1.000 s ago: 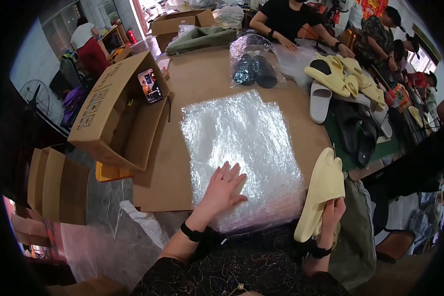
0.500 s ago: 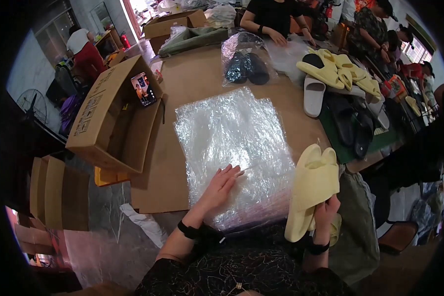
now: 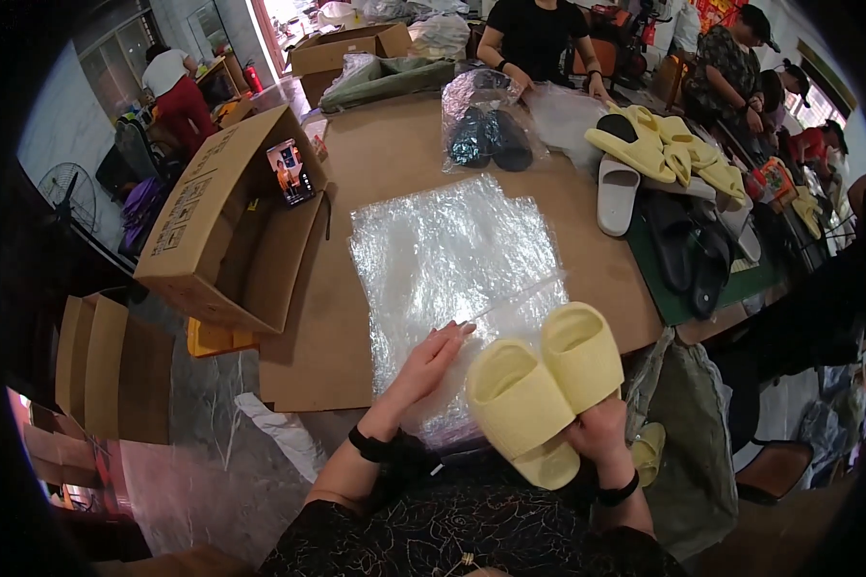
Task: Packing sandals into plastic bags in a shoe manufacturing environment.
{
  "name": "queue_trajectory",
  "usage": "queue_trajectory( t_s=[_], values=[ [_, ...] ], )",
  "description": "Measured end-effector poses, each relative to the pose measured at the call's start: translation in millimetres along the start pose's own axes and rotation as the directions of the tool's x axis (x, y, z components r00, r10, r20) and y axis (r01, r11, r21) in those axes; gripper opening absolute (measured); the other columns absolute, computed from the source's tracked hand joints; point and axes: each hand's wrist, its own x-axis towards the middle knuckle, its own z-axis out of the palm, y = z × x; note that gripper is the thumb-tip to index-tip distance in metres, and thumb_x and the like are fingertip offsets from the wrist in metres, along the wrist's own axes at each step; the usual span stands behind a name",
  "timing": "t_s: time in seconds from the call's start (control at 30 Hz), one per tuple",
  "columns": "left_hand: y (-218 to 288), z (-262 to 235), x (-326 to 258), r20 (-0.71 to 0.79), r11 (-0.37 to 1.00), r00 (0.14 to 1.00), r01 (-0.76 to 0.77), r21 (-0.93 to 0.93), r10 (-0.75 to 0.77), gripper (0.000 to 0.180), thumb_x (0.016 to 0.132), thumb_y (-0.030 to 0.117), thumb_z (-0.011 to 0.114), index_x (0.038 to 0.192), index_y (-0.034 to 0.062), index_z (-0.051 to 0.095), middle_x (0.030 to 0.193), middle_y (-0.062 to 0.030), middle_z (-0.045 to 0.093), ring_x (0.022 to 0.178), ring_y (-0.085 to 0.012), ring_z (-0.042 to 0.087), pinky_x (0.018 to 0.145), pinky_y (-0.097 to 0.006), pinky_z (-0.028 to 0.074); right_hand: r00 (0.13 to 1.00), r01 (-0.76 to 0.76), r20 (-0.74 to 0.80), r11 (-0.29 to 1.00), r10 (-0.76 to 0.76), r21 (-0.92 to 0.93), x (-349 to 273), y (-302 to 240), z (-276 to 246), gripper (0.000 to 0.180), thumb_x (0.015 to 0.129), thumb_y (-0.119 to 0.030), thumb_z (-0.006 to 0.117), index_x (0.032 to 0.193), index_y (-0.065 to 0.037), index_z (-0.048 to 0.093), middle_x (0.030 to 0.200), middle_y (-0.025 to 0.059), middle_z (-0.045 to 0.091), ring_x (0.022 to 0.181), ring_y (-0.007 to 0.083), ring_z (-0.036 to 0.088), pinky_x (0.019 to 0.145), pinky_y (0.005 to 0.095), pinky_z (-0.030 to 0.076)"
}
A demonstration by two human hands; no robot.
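My right hand (image 3: 601, 430) is closed around a pair of pale yellow slippers (image 3: 520, 404), held side by side over the near right part of a stack of clear plastic bags (image 3: 452, 240). Their straps face up and the slippers tilt; my fingers are partly hidden behind them. My left hand (image 3: 427, 367) rests on the stack just left of the slippers, its fingers stretched out and lying close together. By the fingertips, the edge of the top bag (image 3: 515, 298) runs off to the right, looking slightly raised.
A cardboard box (image 3: 212, 221) lies on its side at left, a phone (image 3: 290, 173) leaning in it. Bagged dark slippers (image 3: 489, 137) lie at the back. Yellow slippers (image 3: 635, 149) and black slippers (image 3: 688, 250) pile up at right. A green sack (image 3: 688, 433) hangs near right. A co-worker (image 3: 539, 38) stands opposite.
My right hand has brought the yellow slippers left, over the bags, and turned their straps upward. My left hand's fingers have drawn together, and the top bag's edge has shifted.
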Motion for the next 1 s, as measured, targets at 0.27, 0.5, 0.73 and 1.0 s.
queue_trajectory(
  t_s=[0.27,0.5,0.73,1.0],
  values=[
    [16,2,-3,0.039,1.0,0.999,0.011,-0.028,-0.01,0.041,0.107,0.029,0.046,0.138,0.0038,0.056,0.14,-0.0149,0.058,0.137,-0.0278,0.045,0.115,-0.038,0.033,0.936,0.071,0.339,0.995,-0.092,0.075,6,10,21,0.031,0.077,-0.032,0.075,0.098,-0.01,0.069,0.085,0.0122,0.069,0.075,0.0321,0.068,0.066,0.0434,0.053],
    [28,-7,-7,0.055,0.992,0.997,-0.066,0.111,0.06,0.041,0.106,0.025,0.045,0.137,0.0003,0.057,0.14,-0.0168,0.058,0.129,-0.0281,0.053,0.111,-0.035,0.039,0.95,-0.04,0.308,0.997,0.058,-0.066,4,18,23,0.028,0.083,-0.031,0.071,0.079,-0.005,0.062,0.074,0.013,0.064,0.069,0.0327,0.065,0.061,0.0448,0.051],
    [49,-10,-8,0.228,0.792,0.951,-0.302,0.532,0.209,0.041,0.104,0.026,0.043,0.139,0.0103,0.058,0.152,-0.0158,0.045,0.144,-0.0373,0.035,0.119,-0.046,0.028,0.949,-0.038,0.308,0.995,0.064,-0.092,6,10,22,0.028,0.084,-0.031,0.07,0.077,-0.005,0.062,0.071,0.0125,0.064,0.066,0.0324,0.065,0.06,0.0448,0.051],
    [65,17,-10,0.341,0.687,0.874,-0.484,0.543,0.347,0.041,0.103,0.026,0.044,0.14,0.0146,0.057,0.158,-0.0103,0.039,0.15,-0.0349,0.025,0.122,-0.052,0.015,0.917,-0.231,0.337,0.973,0.212,0.015,30,-5,35,0.031,0.087,-0.031,0.068,0.075,-0.003,0.061,0.072,0.0169,0.065,0.066,0.0384,0.065,0.062,0.0481,0.051]
  ],
)
